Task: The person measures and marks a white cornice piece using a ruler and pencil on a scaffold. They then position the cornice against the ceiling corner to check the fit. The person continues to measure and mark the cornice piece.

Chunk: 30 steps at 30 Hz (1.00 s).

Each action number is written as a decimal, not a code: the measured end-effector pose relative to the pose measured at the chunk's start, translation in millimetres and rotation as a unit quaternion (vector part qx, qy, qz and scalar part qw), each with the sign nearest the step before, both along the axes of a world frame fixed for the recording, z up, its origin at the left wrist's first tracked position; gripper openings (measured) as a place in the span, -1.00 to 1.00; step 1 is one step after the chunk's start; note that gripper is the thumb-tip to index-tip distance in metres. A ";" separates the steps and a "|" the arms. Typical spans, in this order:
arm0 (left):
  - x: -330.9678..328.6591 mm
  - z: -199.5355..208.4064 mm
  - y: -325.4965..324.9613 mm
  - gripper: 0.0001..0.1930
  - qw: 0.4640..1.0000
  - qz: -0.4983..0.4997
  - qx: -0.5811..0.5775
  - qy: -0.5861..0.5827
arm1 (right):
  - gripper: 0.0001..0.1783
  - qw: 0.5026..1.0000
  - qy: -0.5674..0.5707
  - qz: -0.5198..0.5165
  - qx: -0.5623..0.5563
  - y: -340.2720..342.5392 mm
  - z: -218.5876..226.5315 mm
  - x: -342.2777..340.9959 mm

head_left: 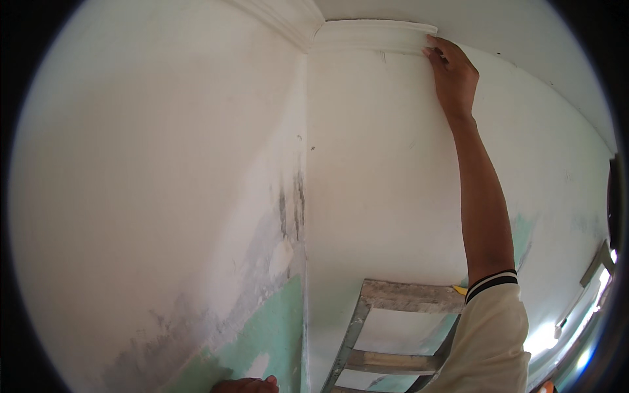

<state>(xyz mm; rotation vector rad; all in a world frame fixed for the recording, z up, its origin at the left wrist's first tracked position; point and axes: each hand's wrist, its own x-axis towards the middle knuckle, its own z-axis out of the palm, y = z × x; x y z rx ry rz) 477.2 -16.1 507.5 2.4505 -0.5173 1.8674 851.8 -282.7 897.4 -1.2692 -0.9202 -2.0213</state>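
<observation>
High up by the ceiling, a short white cornice piece [373, 37] runs along the right-hand wall, its left end at the room's corner. My right hand [454, 72] is raised at full reach and closed at the piece's right end, the fingertips on its cut edge. Low in the view, my left hand [246, 385] shows only in part at the lower edge, in front of the left wall. Its fingers look curled, and whatever they may hold is hidden.
A worn ladder [413, 296] stands below my right arm, with a small yellow thing [460, 289] on its top. Another cornice [282, 19] lines the left wall. Stained, peeling patches and green paint [268, 327] mark the corner's lower walls. Bright light enters at far right.
</observation>
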 end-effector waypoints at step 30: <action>359.9 333.6 -66.0 -0.14 0.996 0.057 -0.017 -0.061 | -0.71 0.999 0.001 0.038 -0.009 -8.3 -0.3 12.4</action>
